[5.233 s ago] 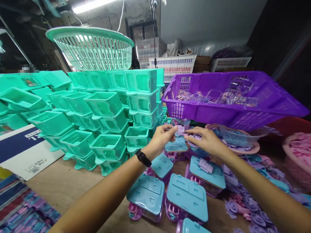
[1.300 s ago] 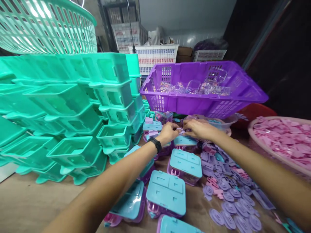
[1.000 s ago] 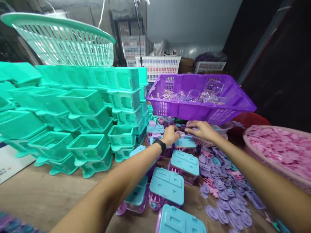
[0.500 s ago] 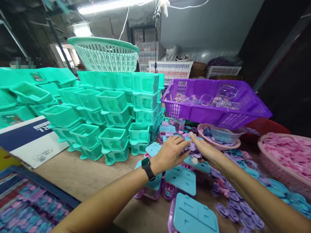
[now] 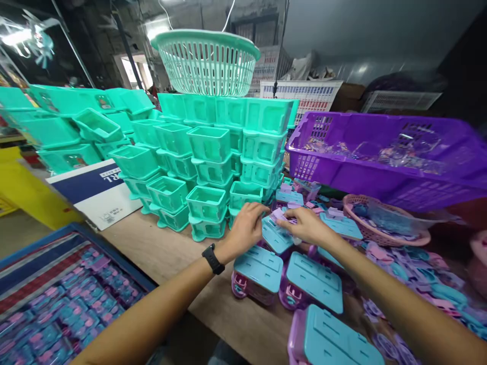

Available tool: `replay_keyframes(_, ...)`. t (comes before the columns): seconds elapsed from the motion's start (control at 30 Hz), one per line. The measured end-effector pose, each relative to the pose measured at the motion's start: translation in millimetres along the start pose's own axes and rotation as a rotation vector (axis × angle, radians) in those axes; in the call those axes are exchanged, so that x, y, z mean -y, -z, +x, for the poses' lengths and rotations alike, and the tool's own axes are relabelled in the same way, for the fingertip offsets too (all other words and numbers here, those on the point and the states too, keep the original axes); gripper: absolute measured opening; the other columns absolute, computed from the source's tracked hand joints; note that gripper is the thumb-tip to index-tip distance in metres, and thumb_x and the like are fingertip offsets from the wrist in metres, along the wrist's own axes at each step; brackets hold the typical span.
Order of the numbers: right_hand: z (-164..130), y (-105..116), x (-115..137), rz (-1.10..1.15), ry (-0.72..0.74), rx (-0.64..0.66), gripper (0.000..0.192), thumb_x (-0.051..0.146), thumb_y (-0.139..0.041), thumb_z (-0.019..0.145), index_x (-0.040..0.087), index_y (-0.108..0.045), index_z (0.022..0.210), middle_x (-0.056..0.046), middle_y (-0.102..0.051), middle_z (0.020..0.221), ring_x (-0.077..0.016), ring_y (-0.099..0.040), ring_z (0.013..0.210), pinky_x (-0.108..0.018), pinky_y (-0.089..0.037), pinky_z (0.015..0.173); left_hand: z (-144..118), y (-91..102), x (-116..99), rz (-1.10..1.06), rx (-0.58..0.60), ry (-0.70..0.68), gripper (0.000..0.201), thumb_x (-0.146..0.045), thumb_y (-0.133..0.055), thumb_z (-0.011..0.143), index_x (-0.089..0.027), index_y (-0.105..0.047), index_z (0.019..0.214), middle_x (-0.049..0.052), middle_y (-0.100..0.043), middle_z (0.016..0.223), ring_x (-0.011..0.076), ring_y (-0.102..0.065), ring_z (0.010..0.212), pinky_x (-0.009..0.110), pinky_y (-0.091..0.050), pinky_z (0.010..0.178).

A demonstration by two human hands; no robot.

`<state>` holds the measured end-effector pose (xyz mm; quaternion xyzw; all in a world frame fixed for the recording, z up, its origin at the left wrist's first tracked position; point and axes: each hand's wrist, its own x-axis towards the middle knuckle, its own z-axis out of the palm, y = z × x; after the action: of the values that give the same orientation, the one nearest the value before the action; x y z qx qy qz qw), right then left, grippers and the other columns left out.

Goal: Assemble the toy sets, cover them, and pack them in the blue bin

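My left hand (image 5: 248,224), with a black watch (image 5: 213,259) on its wrist, is at the left edge of a small box with a blue lid (image 5: 277,237). Its fingers are curled together, and whatever they pinch is hidden. Over the same lid, my right hand (image 5: 306,224) grips a small lilac plastic piece (image 5: 280,215) between thumb and fingers. Closer to me stand several more purple boxes with blue lids (image 5: 315,281). Another blue-lidded box (image 5: 341,225) lies behind my right hand, with lilac pieces on top.
Stacked green bins (image 5: 207,203) rise at the left under a green basket (image 5: 207,63). A purple crate (image 5: 380,175) and a pink basket (image 5: 375,234) stand at the right, near loose purple and blue parts (image 5: 429,284). A blue-rimmed tray (image 5: 72,229) holds packed pieces at lower left.
The view has swung left, so the scene sits further right. My hands, close together over lilac pieces before, are now at a nearer blue-lidded box, the right one with a lilac piece.
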<state>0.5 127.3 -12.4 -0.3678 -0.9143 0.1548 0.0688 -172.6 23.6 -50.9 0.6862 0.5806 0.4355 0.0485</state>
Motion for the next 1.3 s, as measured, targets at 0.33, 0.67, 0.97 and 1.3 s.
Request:
replay_keyframes(0.33,18,-1,14,-0.24,-0.078,0.104,0.026,0.036,-0.065,0.086,0.02,-0.065,0.064,-0.006,-0.065,0.064,-0.0194,-0.061,0.066,-0.028,-0.031,0.054,0,2.7,9,0.266,0.396,-0.147,0.068,0.002,-0.048,0.078,-0.019,-0.057,0.141,0.009,-0.06,0.146,0.0287,-0.051,0.127,0.047,-0.046,0.103)
replay_keyframes(0.67,24,1,14,-0.118,-0.065,0.203,0.035,0.031,-0.063,0.087,0.021,-0.051,0.055,0.001,-0.048,0.054,-0.013,-0.048,0.055,-0.027,-0.025,0.05,5,-0.1,16,0.347,0.393,-0.209,0.056,-0.001,-0.046,0.082,-0.016,-0.061,0.133,0.009,-0.064,0.139,0.0287,-0.051,0.122,0.043,-0.042,0.096)
replay_keyframes(0.97,13,-14,13,0.107,-0.127,0.051,0.023,0.03,-0.066,0.082,0.021,-0.057,0.063,-0.006,-0.059,0.067,-0.022,-0.057,0.073,-0.031,-0.035,0.063,4,4.8,5,0.426,0.425,-0.175,0.043,-0.001,-0.048,0.085,-0.016,-0.065,0.12,0.01,-0.069,0.128,0.0297,-0.055,0.122,0.052,-0.032,0.1)
replay_keyframes(1.3,-48,2,15,1.001,-0.39,0.054,0.049,0.052,-0.029,0.106,0.022,-0.059,0.131,-0.006,-0.071,0.091,-0.0144,-0.059,0.059,-0.024,-0.047,0.05,-14,-10.0,-43,-0.295,0.076,0.055,0.024,-0.03,-0.074,0.091,-0.017,-0.075,0.111,0.006,-0.074,0.106,0.0218,-0.068,0.099,0.032,-0.05,0.091)
